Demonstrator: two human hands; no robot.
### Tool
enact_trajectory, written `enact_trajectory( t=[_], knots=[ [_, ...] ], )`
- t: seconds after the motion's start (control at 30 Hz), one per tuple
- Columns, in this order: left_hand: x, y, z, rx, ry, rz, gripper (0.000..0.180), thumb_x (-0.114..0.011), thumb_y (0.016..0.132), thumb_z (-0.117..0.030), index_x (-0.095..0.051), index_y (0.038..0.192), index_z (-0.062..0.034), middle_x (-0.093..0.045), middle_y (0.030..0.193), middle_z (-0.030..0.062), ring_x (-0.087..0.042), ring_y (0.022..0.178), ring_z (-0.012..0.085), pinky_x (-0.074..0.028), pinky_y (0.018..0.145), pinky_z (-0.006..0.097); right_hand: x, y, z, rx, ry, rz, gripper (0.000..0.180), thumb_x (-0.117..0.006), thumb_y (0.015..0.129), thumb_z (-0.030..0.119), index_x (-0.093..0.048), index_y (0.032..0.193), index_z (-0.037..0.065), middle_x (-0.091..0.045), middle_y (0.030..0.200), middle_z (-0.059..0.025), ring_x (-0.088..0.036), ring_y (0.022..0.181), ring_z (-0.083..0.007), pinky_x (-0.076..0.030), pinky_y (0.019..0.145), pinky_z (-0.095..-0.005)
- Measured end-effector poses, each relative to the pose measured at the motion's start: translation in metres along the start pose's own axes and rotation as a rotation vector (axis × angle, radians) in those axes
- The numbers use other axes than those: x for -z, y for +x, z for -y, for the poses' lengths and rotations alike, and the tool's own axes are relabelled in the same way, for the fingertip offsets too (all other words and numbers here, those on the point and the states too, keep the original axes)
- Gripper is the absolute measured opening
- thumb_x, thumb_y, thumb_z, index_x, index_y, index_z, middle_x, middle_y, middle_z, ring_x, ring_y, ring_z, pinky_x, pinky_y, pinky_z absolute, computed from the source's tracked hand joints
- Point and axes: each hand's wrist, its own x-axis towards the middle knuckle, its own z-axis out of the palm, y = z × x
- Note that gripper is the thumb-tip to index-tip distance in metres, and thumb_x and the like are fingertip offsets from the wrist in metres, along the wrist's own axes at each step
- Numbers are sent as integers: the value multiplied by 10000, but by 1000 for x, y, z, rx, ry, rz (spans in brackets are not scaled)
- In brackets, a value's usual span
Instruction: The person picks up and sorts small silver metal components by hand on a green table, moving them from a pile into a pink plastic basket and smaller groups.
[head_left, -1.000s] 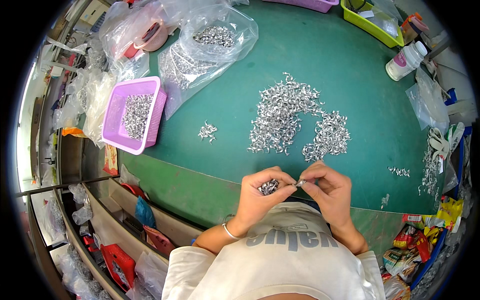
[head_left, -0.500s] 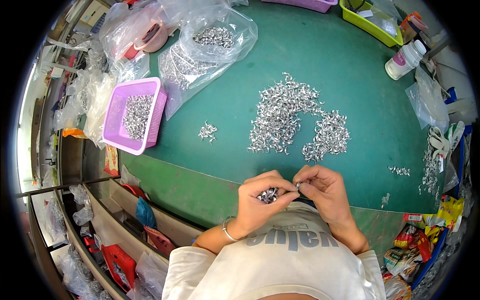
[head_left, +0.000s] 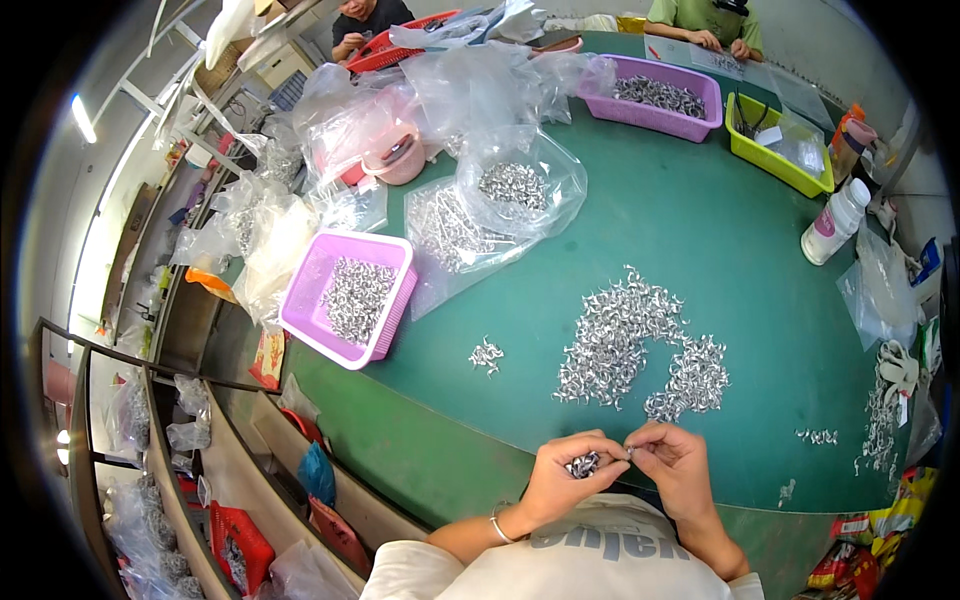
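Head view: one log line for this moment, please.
left hand: holds cluster of small metal parts | right hand: pinches one part at fingertips | big loose pile on green table

Open green table [head_left: 420,440] before parts pile [head_left: 625,345]

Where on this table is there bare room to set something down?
Bare green table between the yellow bin, white bottle and big parts pile; also between the small clump and near edge. Crowded: bags and pink basket.
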Motion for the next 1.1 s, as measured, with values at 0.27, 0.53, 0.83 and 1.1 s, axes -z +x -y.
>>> enact_trajectory(
  t=[0.27, 0.53, 0.83, 1.1],
  knots=[
    [-1, -1, 5, 66, -99, -4, 149, -600, 709, 87, -630, 839, 22, -522, 678, 14, -435, 606, 55, -340, 531, 197, 1, 1, -5, -4, 29, -3, 127, -536, 788, -88, -575, 903, -50, -551, 855, -70, -528, 804, -107, -425, 723, -227],
    [-2, 0, 6, 128, -132, -31, 108, -575, 733, 68, -628, 816, 25, -529, 684, 17, -430, 605, 54, -323, 526, 191, 3, 1, -3, -20, 14, -7, 123, -551, 791, -65, -578, 909, -45, -561, 852, -63, -534, 797, -100, -425, 714, -219],
    [-1, 0, 12, 161, -156, -14, 73, -586, 781, 24, -620, 845, 23, -563, 731, 18, -460, 649, 42, -356, 552, 177, 3, 0, -5, -50, 32, -21, 112, -554, 801, -41, -579, 910, -40, -567, 842, -46, -539, 791, -91, -428, 706, -213],
    [-2, 0, 13, 157, -186, -41, 86, -566, 764, 40, -619, 830, 23, -565, 738, 29, -440, 590, 43, -331, 506, 172, 2, 0, -10, -76, 32, -39, 118, -554, 804, -34, -572, 921, -43, -572, 837, -44, -538, 791, -84, -434, 699, -203]
  ],
)
